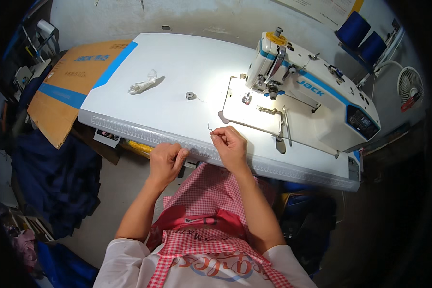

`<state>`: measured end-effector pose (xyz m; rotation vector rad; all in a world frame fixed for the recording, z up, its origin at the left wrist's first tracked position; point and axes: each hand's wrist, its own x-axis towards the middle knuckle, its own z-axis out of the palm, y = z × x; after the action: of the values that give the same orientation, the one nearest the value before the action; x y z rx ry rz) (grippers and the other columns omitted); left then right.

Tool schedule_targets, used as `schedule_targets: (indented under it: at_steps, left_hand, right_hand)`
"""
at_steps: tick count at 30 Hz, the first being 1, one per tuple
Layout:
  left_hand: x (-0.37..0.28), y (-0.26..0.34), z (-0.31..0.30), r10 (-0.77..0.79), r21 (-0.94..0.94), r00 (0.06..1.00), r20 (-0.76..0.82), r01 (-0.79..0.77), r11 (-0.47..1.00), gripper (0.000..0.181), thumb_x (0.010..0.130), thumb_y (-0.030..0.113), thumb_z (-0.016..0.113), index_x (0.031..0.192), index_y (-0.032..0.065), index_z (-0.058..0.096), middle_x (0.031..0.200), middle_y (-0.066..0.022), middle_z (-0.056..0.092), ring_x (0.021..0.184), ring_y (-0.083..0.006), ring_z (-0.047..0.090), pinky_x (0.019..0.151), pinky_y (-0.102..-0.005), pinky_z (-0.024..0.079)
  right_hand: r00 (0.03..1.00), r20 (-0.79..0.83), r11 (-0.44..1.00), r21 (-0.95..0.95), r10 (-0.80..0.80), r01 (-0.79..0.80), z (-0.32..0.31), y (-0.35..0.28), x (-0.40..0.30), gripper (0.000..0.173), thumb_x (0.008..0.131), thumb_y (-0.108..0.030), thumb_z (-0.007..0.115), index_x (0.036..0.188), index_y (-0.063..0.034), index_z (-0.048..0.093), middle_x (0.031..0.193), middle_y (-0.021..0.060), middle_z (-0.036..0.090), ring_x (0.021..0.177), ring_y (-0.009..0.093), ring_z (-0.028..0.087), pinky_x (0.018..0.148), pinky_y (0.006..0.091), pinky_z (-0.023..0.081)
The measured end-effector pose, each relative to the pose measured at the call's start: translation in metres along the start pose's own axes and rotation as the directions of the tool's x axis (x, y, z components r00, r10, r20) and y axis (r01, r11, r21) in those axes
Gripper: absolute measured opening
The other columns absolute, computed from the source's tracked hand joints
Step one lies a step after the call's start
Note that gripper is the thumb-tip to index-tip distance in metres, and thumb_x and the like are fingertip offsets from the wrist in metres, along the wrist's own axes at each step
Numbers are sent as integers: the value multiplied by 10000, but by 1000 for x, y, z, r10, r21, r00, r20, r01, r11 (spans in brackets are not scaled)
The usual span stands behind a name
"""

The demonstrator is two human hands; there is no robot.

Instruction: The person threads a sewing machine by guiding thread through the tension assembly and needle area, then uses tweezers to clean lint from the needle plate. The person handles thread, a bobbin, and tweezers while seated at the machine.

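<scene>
Between the thumb and forefinger of my right hand (pixel 231 147) is a short dark bent wire or thread end (pixel 210 128), held just over the table's front edge. My left hand (pixel 166 160) rests at the printed ruler strip (pixel 122 126), its fingers curled; whether anything is inside them cannot be seen. A metal bobbin (pixel 190 95) with a loose thread tail lies on the white sewing table (pixel 172 61). Farther left is a crumpled whitish piece of cloth or plastic (pixel 143 83). The Jack industrial sewing machine (pixel 316 82) stands at the right, its lamp lighting the needle plate.
A flattened cardboard piece (pixel 75 68) adjoins the table's left end. Dark blue fabric (pixel 54 183) hangs below it. Blue thread cones (pixel 352 30) and a small fan (pixel 410 84) are at the right. A wall runs behind the table.
</scene>
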<state>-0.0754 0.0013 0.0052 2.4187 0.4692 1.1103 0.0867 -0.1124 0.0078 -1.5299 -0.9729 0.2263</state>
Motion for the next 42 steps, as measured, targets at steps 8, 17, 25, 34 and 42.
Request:
schedule_targets:
  at_steps: [8,17,25,34,42]
  left_hand:
    - [15,16,13,1,-52,999,-36,-3,999,180,763,-2,636,928,66,614,836,-92,607,679,-273,586,582,-358,469]
    - [76,10,27,-141,-464,989,51,148,874,146,828,-2,609,973,9,621,892,-66,624,722,-127,586,649,-238,493]
    - [173,7,102,-150,-688,972,180,234,687,156,855,105,630,962,-7,648,861,-66,664,762,-122,610,708,-254,496]
    - [190,4,143,-181,-717,954,240,299,629,148,814,114,662,917,8,665,793,-78,687,741,-131,649,697,-257,504]
    - [193,-3,141,-93,-802,919,383,381,460,162,842,111,677,967,26,621,849,-24,627,774,-91,564,702,-239,469]
  right_hand:
    - [998,-19,994,89,60,-58,-12,9,-5,69,871,-15,611,912,38,622,840,38,589,698,71,562,617,211,491]
    - [977,-137,977,159,165,-142,-56,11,-19,57,859,21,611,911,44,613,845,42,577,681,74,554,595,198,453]
    - [981,-118,986,-53,151,-159,-55,11,-24,64,868,39,585,930,28,578,896,57,586,758,90,572,661,230,516]
    - [995,-101,997,-79,9,-17,-55,13,-24,69,851,71,585,908,35,572,884,75,559,726,100,557,649,227,515]
    - [986,-166,999,-36,-23,17,-50,14,-23,68,826,73,613,869,22,598,841,58,571,669,77,518,572,204,435]
